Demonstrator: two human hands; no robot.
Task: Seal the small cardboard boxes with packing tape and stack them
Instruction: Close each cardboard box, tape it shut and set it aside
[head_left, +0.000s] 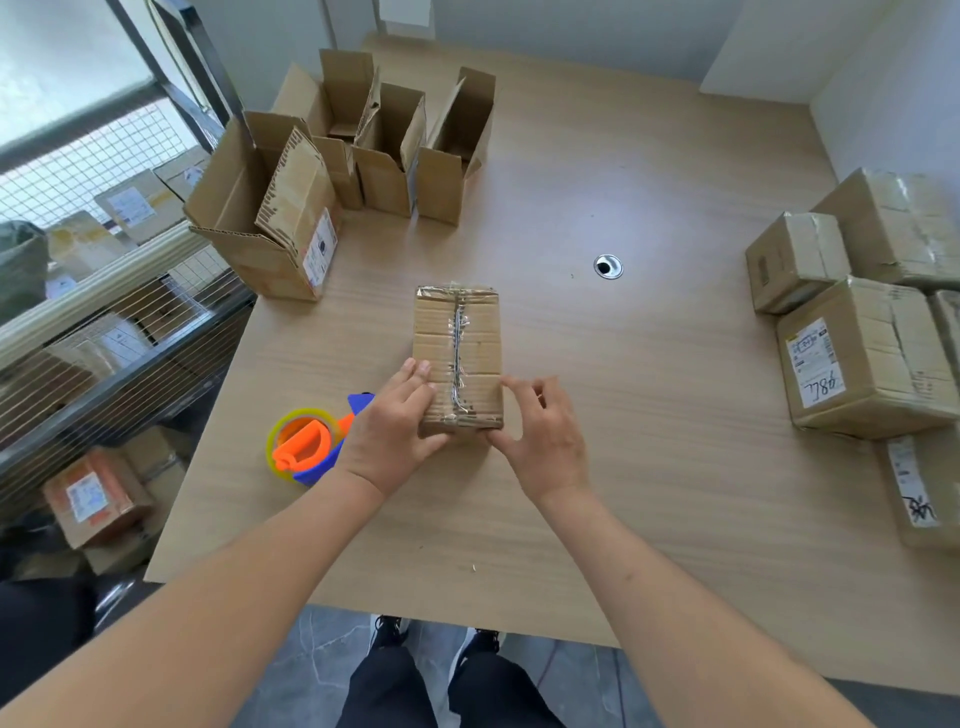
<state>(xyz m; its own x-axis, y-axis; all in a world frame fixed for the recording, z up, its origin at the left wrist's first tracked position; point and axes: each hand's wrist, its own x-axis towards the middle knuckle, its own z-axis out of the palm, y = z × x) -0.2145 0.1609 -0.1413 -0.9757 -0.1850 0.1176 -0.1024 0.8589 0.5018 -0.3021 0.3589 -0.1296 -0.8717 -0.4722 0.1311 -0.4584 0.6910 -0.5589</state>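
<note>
At centre of table (649, 415): taped box (458, 343), lying flat, long axis running away from the person, clear tape along the top seam and over both ends.
Left hand (390, 431): fingers laid over the box's near left corner, thumb under the near end; holds the box.
Right hand (540, 431): thumb on the near end, fingers curled at the box's near right edge; pinches that corner.
Tape dispenser (306, 447): on the table just left of the left hand, blue body, orange handle, yellowish tape roll; neither hand touches it.
Open boxes (363, 150): cluster at far left of table, flaps up, one large box (270, 218) nearest with a white label on its side, smaller ones behind it, touching each other.
Sealed boxes (862, 322): group at right edge of table, taped, packed close together, white labels on some, handwriting on two labels; well apart from the taped box.
Cable hole (608, 266): round metal grommet in the table, between the taped box and the sealed boxes.
Wire shelf (119, 312): left of table, holds more labelled parcels on several levels.
Below table edge: person's dark trousers and dark shoes with white soles on grey floor (322, 644).
</note>
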